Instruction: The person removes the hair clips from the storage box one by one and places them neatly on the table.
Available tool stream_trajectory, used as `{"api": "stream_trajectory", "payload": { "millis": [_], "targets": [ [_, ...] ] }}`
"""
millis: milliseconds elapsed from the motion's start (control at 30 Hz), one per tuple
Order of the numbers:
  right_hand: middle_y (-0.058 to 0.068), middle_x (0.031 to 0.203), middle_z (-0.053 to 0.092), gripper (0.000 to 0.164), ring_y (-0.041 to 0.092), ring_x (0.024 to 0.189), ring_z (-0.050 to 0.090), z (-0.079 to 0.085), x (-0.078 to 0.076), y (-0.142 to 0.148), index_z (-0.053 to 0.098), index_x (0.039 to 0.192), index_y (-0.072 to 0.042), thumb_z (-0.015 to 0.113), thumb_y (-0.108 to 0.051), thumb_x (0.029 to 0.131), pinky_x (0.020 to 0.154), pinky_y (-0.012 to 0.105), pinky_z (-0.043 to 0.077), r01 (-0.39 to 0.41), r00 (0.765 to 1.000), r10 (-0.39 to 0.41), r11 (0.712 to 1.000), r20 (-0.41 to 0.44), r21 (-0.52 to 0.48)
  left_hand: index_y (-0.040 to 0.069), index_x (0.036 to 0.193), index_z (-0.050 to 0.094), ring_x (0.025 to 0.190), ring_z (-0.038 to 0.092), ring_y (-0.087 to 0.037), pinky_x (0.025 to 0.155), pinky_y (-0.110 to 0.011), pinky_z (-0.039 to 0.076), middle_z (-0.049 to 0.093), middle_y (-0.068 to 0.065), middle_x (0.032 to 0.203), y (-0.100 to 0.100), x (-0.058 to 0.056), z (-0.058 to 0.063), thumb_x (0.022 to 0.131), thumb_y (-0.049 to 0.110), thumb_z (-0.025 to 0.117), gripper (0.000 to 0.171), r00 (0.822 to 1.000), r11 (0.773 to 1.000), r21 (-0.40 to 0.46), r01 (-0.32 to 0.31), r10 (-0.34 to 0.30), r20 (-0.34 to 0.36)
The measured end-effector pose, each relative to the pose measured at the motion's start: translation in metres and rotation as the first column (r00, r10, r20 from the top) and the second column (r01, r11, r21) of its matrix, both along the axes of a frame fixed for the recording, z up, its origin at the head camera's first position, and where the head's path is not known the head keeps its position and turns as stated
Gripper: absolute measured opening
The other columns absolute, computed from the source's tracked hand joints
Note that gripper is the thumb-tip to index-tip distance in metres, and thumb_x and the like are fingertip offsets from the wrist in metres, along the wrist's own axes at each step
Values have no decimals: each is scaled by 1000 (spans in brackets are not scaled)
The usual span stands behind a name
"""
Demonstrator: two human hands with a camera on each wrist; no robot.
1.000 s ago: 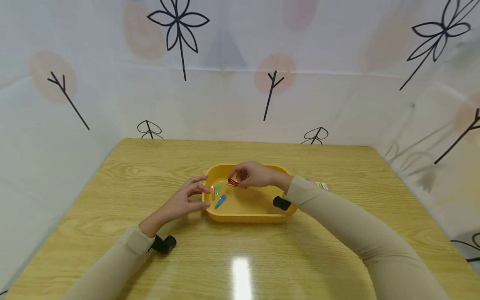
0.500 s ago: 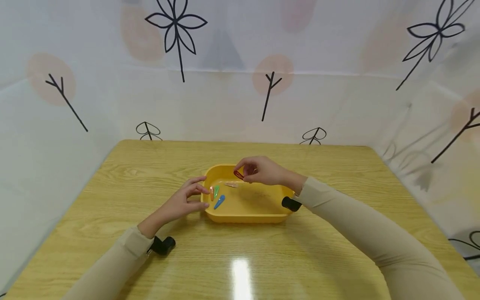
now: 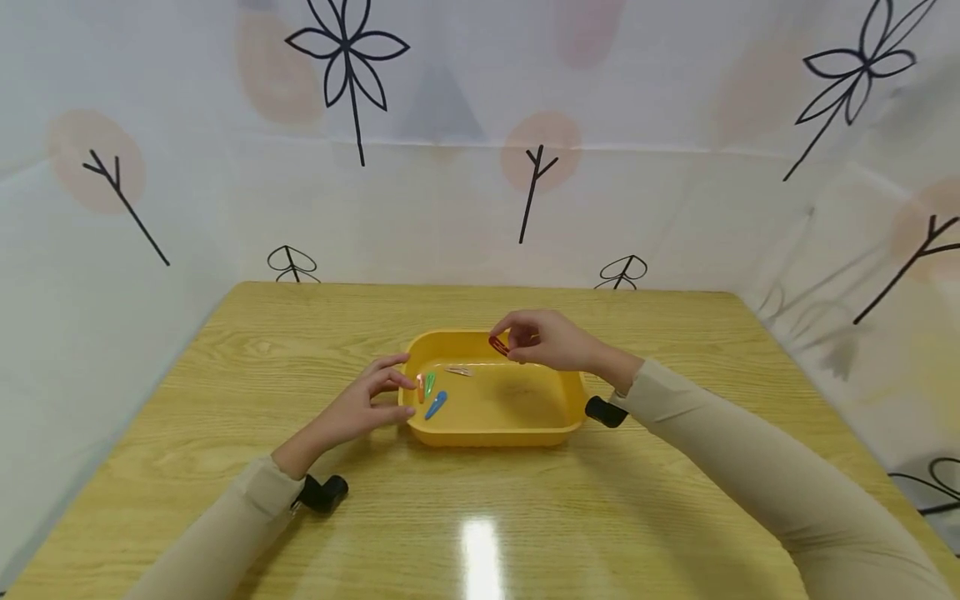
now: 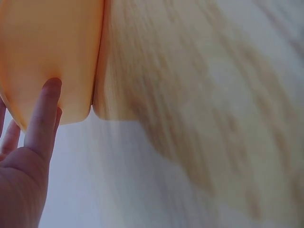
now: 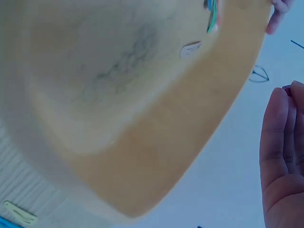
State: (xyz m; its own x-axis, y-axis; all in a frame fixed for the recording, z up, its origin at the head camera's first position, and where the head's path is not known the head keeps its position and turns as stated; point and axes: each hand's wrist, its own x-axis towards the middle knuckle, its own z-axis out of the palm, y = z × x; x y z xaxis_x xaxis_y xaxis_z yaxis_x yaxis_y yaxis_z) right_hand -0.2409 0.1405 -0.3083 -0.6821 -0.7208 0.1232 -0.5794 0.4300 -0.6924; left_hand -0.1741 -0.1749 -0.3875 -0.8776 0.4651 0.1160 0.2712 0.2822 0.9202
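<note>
- Pinches, with the right hand (image 3: 555, 340), a dark red, elongated-oval snap hair clip (image 3: 498, 344), held up off the floor of a shallow, bright yellow, round-cornered plastic tray (image 3: 487, 438).
- Clamps the dark red clip in a grip of thumb and fingertips; shows only a small dark bit of it in the right wrist view.
- Hovers with that hand over the right half of the tray, near the far rim.
- Rests the left hand (image 3: 367, 400) at the tray's left end in a loose grip, with fingers apart and relaxed; touches the outer wall with one fingertip in the left wrist view.
- Holds, inside the tray near that left hand, a slim orange hair clip (image 3: 421, 387) just beside a slim green hair clip (image 3: 430, 384), with a glossy blue teardrop-shaped hair clip (image 3: 436, 405) nearer the front.
- Holds also a pale pink hair clip (image 3: 458, 371) farther back on the tray floor, between those three and the right hand.
- Sits, as a tray, around the middle of a yellowish wood-grain tabletop (image 3: 600, 533).
- Reveals, outside the tray in the right wrist view, a pale yellow hair clip (image 5: 20, 213) near a blue strip (image 5: 8, 223) cut off by the view's edge.
- Wears beige long sleeves (image 3: 735, 467).
</note>
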Motion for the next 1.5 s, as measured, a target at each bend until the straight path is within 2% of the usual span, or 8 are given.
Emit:
{"api": "stream_trajectory", "payload": {
  "millis": [367,867,1200,1500],
  "targets": [
    [4,82,57,30,19,72,54,-1,3,27,62,113,-5,65,4,84,65,28,50,78,997,-78,997,18,-13,-2,107,57,121,39,-40,95,-49,42,24,-6,148,-1,1,-1,85,18,70,32,1000,1000,-3,-12,12,-8],
    [8,85,58,31,22,73,57,-9,8,69,59,117,-3,65,-4,87,63,29,52,207,978,-204,977,53,-56,-1,107,57,120,40,-40,94,-48,43,22,-8,148,0,-1,0,85,17,70,32,1000,1000,-5,-4,4,-10],
    [11,87,58,30,22,74,59,-18,12,97,58,118,-2,63,-4,89,65,34,53,267,963,-261,958,59,-108,-1,106,57,121,40,-40,95,-49,42,23,-8,148,1,0,0,85,18,71,32,1000,1000,-10,-8,8,-5],
    [14,84,58,30,20,68,57,-31,13,121,56,118,1,62,-2,88,55,31,49,341,940,-337,926,56,-159,-1,107,57,121,39,-40,95,-51,41,23,-7,148,0,0,1,85,18,70,32,1000,1000,-16,-13,13,5]
  ]
}}
